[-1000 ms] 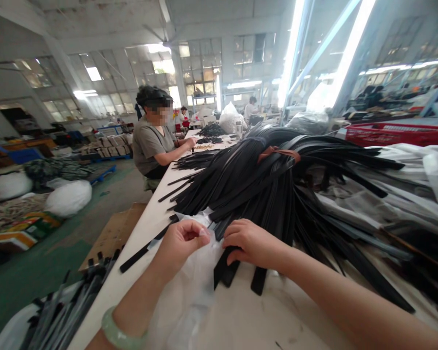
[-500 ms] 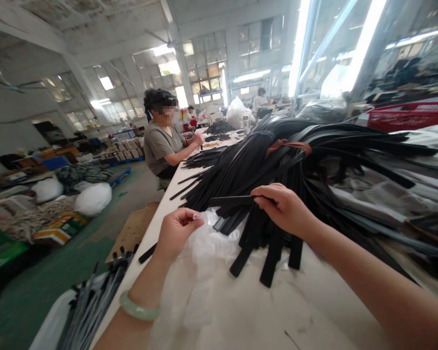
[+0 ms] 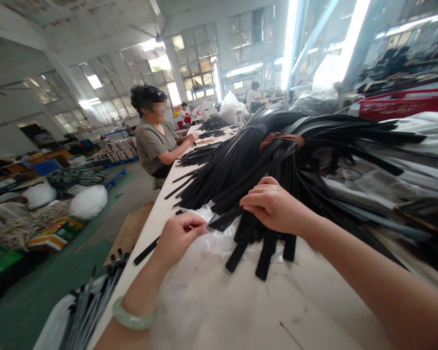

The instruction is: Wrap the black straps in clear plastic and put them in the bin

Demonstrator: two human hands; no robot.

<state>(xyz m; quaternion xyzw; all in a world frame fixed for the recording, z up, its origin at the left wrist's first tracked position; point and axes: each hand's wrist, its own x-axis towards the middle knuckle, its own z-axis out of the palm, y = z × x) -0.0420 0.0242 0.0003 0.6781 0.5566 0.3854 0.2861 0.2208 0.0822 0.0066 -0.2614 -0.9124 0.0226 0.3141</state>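
My right hand (image 3: 273, 204) is closed on a black strip (image 3: 224, 218) that points left toward my other hand. Thumb and fingertips of my left hand (image 3: 182, 238) are pinched together at the strip's left end; what lies between them is too small to make out. A big pile of black strips (image 3: 241, 155), tied with a brown band (image 3: 282, 140), lies behind my hands, several ends hanging forward over the table (image 3: 255, 316). Thin white plastic (image 3: 219, 243) is spread beneath the strips.
A person in a grey shirt (image 3: 155, 141) works at the table's far left side. A white tub (image 3: 54, 321) with dark strips stands low at the left. A red crate (image 3: 405, 103) is at the right, beyond white cloth (image 3: 430, 131).
My right hand has moved slightly left and lower with the strip, which now tilts down toward my left hand. The gap between strip and left fingertips has closed. The camera view has shifted slightly.
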